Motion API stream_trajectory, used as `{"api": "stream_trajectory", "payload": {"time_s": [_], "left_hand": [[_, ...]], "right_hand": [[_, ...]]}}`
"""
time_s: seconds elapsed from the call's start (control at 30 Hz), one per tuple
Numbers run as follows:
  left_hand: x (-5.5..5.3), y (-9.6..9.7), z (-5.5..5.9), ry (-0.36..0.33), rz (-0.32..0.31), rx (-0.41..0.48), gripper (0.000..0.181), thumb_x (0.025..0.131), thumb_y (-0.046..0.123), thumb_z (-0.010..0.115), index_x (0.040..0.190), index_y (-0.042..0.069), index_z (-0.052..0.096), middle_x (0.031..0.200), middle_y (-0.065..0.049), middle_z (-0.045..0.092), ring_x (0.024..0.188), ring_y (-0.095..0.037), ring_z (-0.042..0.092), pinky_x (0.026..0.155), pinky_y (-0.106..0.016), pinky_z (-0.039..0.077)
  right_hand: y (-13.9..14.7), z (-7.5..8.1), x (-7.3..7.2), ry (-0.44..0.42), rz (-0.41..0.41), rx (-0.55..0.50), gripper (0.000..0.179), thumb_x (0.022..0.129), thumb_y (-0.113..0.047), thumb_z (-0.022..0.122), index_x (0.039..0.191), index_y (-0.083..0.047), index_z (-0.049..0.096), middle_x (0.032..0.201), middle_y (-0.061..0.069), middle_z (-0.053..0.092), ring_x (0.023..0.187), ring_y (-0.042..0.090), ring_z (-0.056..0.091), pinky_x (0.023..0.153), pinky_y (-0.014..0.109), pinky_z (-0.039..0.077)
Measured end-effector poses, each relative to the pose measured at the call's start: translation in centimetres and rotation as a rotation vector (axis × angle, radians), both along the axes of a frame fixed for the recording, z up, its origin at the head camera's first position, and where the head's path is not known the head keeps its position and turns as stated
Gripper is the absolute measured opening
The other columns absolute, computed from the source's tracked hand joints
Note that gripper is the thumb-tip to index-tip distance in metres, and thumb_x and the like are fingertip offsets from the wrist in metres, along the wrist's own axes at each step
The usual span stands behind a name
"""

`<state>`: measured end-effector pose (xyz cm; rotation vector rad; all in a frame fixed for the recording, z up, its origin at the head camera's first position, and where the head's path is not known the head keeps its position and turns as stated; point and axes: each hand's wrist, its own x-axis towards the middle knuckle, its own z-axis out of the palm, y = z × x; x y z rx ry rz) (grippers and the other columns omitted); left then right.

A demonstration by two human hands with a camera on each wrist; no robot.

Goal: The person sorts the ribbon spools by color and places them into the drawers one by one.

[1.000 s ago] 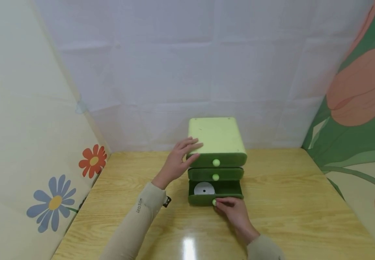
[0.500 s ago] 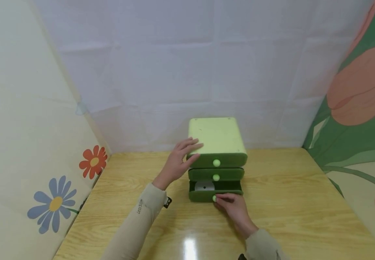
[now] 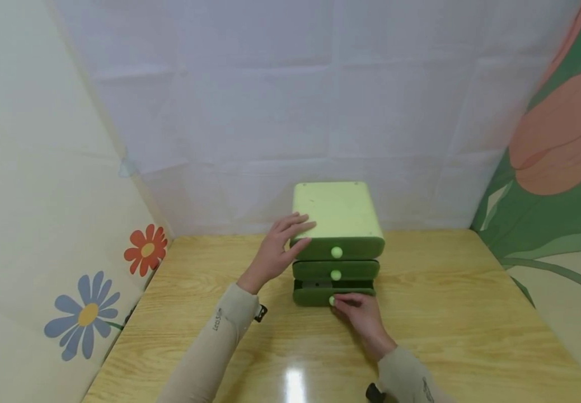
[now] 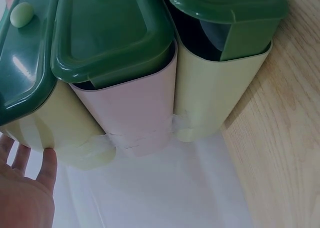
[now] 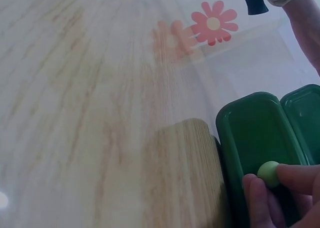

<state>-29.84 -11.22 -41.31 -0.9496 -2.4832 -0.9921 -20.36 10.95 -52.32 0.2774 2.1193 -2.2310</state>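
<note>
A small chest of three green drawers with a pale green top (image 3: pixel 338 207) stands near the back of the table. My left hand (image 3: pixel 276 252) rests on its upper left edge with fingers extended. At the bottom drawer (image 3: pixel 308 296), which stands partly pulled out, my right hand (image 3: pixel 363 318) pinches the round knob (image 5: pixel 269 173) between thumb and fingers. Only a sliver of a white disc (image 3: pixel 317 284) shows inside that drawer. The middle drawer (image 4: pixel 112 33) sits slightly out of its pink housing in the left wrist view. The top drawer (image 3: pixel 315 248) looks closed.
The wood-grain table (image 3: pixel 436 313) extends on both sides of the chest. A white sheet (image 3: pixel 250 112) hangs right behind it. Flower-printed panels border the left and right sides. Clear tape (image 4: pixel 135 140) joins the drawer housings.
My right hand has pushed the bottom drawer inward by its knob, so the opening is narrower and less of the white disc shows. My left hand has stayed on the chest.
</note>
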Motion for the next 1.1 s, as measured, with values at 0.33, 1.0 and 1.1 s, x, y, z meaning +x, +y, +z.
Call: {"api": "stream_trajectory", "payload": {"time_s": [0.33,1.0,1.1], "left_hand": [[0.0,0.0,0.1,-0.002,-0.004,0.009,0.042,0.106,0.031,0.061,0.148,0.024,0.059,0.16,0.0,0.047,0.156,-0.022,0.031,0.125,-0.053,0.032],[-0.1,0.0,-0.1,0.002,0.0,0.012,0.042,0.106,0.033,0.061,0.148,0.025,0.059,0.16,0.0,0.048,0.155,-0.022,0.031,0.125,-0.053,0.032],[-0.2,0.0,-0.2,0.009,-0.002,0.013,0.042,0.106,0.032,0.061,0.148,0.025,0.059,0.159,0.0,0.048,0.155,-0.022,0.031,0.125,-0.053,0.032]], "right_hand": [[0.0,-0.2,-1.0,0.003,-0.007,-0.009,0.02,0.091,0.003,0.075,0.109,0.01,0.075,0.108,0.019,0.076,0.089,0.021,0.076,0.08,0.027,0.063],[-0.1,-0.5,-2.1,0.028,-0.019,-0.065,0.019,0.089,0.011,0.073,0.107,0.017,0.072,0.102,0.018,0.074,0.085,0.018,0.074,0.081,0.03,0.064],[0.0,-0.6,-2.3,0.031,-0.024,-0.063,0.019,0.089,0.012,0.073,0.107,0.017,0.072,0.101,0.017,0.074,0.083,0.016,0.074,0.08,0.029,0.064]]}}
